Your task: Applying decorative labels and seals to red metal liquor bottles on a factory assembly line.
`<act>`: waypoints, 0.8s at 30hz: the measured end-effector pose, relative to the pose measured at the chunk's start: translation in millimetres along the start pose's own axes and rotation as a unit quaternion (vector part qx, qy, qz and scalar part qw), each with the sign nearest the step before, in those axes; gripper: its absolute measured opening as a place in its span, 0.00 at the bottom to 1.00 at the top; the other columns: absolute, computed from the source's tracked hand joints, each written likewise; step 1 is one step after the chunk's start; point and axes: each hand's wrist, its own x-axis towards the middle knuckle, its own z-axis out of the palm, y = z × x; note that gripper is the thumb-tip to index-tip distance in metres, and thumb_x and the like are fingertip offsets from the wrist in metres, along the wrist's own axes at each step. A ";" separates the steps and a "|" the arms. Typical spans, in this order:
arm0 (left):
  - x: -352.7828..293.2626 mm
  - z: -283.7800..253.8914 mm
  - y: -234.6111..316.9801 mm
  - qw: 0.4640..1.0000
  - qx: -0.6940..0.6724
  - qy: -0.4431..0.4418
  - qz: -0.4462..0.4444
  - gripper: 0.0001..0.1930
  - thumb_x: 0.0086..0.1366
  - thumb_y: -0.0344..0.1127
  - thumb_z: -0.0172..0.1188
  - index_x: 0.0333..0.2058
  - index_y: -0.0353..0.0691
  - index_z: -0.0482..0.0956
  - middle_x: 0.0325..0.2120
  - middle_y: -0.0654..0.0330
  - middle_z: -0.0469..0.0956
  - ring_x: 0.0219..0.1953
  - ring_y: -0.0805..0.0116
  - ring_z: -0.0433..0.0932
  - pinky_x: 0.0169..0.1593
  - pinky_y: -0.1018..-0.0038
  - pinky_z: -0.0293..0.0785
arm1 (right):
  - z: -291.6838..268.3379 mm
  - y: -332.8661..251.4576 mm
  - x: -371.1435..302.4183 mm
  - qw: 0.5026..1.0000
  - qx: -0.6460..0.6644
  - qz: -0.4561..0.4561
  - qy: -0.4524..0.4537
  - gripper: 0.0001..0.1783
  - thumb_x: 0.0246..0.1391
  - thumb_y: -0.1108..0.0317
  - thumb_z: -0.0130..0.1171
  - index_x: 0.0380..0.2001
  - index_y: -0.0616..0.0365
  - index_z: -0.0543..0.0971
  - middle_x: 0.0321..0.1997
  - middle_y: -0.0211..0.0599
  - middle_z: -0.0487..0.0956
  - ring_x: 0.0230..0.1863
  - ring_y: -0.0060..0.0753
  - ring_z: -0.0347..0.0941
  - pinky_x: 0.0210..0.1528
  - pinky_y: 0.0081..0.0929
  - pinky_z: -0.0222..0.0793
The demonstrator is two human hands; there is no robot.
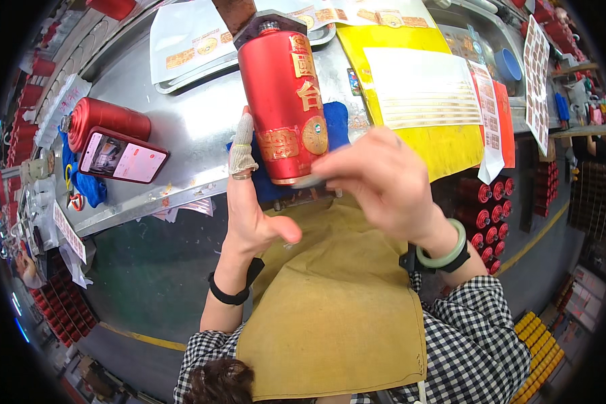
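Note:
A glossy red bottle (276, 87) with gold raised lettering and gold labels lies in front of me, its neck pointing away. Under it is a blue cloth (337, 124), and its neck end rests at a dark metal holder (268, 23). My left hand (248, 212) is held along the bottle's left side, a pale fabric cover on one finger and the thumb spread away. At the lower right of the bottle, my right hand (377, 182) has its fingers pinched together, somewhat blurred. A pale smear shows by its fingertips near the bottle's base; I cannot make out what it is.
To the left, a phone (122, 156) leans against another red bottle (114, 121), near scissors (76, 196). Sticker sheets (421, 87) lie on a yellow mat (444, 151) at right. A tray (175, 84) sits behind; red bottles (481, 219) stand below the table's right side.

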 end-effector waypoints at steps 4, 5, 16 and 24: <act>0.6 1.1 8.1 0.930 0.363 0.026 0.055 0.69 0.40 0.47 0.87 0.73 0.27 0.49 0.70 0.43 0.61 0.67 0.51 0.69 0.67 0.61 0.66 | 4.2 33.2 34.3 0.996 -0.044 -0.008 0.082 0.09 0.51 0.77 0.63 0.36 0.54 0.84 0.32 0.33 0.83 0.35 0.41 0.76 0.42 0.35 0.70; 1.5 3.3 5.9 0.930 0.362 0.026 0.058 0.69 0.40 0.47 0.87 0.73 0.27 0.49 0.70 0.43 0.61 0.67 0.51 0.69 0.67 0.61 0.66 | 1.7 41.3 42.8 0.985 -0.106 -0.056 0.125 0.09 0.51 0.78 0.63 0.36 0.54 0.84 0.32 0.33 0.83 0.36 0.41 0.76 0.43 0.35 0.70; 3.7 3.8 6.0 0.946 0.308 0.096 -0.004 0.50 0.48 0.29 0.81 0.68 0.29 0.64 0.61 0.51 0.74 0.60 0.63 0.76 0.64 0.67 0.71 | -0.2 47.7 37.6 0.972 -0.160 -0.144 0.092 0.12 0.45 0.74 0.67 0.35 0.47 0.85 0.37 0.25 0.85 0.34 0.31 0.74 0.42 0.32 0.68; 2.8 5.0 9.4 0.940 0.317 0.105 0.065 0.49 0.43 0.30 0.84 0.66 0.34 0.70 0.64 0.47 0.72 0.62 0.53 0.74 0.63 0.63 0.73 | -2.9 33.0 33.5 0.987 -0.096 -0.111 0.059 0.15 0.43 0.74 0.69 0.37 0.47 0.86 0.37 0.23 0.86 0.32 0.30 0.72 0.42 0.29 0.62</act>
